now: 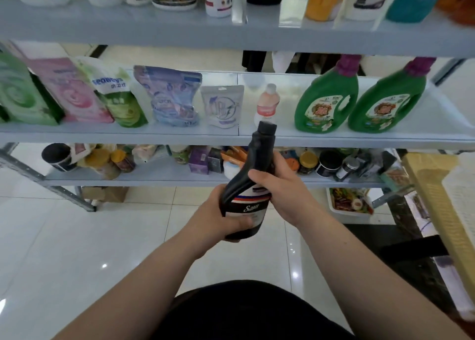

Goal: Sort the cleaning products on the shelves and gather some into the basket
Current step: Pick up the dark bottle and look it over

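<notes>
Left hand curls round the base of the black bottle, which tilts with its cap up. Right hand grips its shoulder. Beyond and right of that hand, 2 green jugs stand on the shelf.

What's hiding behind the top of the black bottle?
A small pink bottle with a white cap, standing on the middle shelf. The cap of the black bottle covers its bottom, so its base cannot be seen.
</notes>
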A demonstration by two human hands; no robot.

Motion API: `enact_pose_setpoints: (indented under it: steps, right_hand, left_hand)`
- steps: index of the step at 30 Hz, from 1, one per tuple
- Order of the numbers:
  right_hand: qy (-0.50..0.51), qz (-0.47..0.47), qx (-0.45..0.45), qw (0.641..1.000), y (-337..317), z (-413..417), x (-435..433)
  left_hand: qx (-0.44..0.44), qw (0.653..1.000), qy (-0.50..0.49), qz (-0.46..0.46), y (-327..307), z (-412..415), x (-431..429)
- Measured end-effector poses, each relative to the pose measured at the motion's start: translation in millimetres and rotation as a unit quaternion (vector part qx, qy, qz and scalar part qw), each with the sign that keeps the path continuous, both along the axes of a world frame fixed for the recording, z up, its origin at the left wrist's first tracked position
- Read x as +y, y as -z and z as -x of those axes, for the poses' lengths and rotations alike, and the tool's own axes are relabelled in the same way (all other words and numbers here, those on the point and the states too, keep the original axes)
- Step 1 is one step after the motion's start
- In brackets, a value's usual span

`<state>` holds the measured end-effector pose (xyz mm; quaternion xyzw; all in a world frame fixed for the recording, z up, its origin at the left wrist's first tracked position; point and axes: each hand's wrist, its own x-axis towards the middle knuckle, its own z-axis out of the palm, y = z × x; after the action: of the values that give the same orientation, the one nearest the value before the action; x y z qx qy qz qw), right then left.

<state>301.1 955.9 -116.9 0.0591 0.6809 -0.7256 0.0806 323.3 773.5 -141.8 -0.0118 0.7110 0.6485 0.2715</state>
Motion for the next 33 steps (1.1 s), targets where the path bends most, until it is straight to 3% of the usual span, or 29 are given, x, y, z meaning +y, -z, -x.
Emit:
enact_pose_setpoints:
  steps: [2, 4, 8, 11, 18, 20, 21, 23, 26, 29, 30, 33]
  right_hand:
    - [0.003, -0.024, 0.018, 1.0, -7.6, 2.9, -16.4]
    - [0.025, -0.12, 0.056, 0.991, -19.1, 7.2, -25.2]
    - [0.074, -0.309, 0.145, 0.937, -45.8, 16.8, -26.8]
    - [0.052, -0.409, 0.152, 0.898, -60.1, 26.9, -35.1]
    - [0.06, -0.486, 0.142, 0.86, -86.1, 37.2, -58.0]
    - [0.044, -0.557, 0.196, 0.806, -90.3, 36.3, -63.5]
    - [0.028, -0.594, 0.26, 0.761, -93.6, 35.5, -67.5]
    - [-0.028, -0.618, 0.328, 0.714, -99.3, 31.2, -72.8]
    - [-0.06, -0.583, 0.339, 0.736, -104.4, 29.5, -76.6]
    - [-0.037, -0.576, 0.401, 0.711, -102.9, 32.2, -75.6]
    - [-0.028, -0.579, 0.386, 0.718, -102.5, 36.6, -73.5]
    - [0.004, -0.547, 0.278, 0.79, -104.1, 54.9, -64.1]
  left_hand:
    - [0.08, 0.994, -0.009, 0.072, -1.9, 12.8, -21.5]
    - [0.143, 0.983, -0.03, 0.115, -3.4, 26.1, -44.2]
    - [0.259, 0.942, -0.029, 0.213, -11.9, 44.3, -76.1]
    - [0.314, 0.915, -0.022, 0.253, -17.6, 53.9, -92.0]
    - [0.374, 0.88, 0.018, 0.293, -24.3, 66.6, -125.6]
    - [0.373, 0.887, 0.039, 0.268, -23.9, 70.6, -132.7]
    - [0.358, 0.899, 0.054, 0.248, -23.5, 73.0, -136.2]
    - [0.295, 0.932, 0.099, 0.188, -21.0, 77.3, -143.0]
    - [0.196, 0.962, 0.168, 0.087, -16.5, 78.4, -149.7]
    - [0.167, 0.968, 0.178, 0.055, -13.2, 75.3, -146.4]
    - [0.174, 0.969, 0.164, 0.066, -13.4, 74.0, -143.0]
    - [0.212, 0.964, 0.122, 0.101, -17.5, 75.7, -128.3]
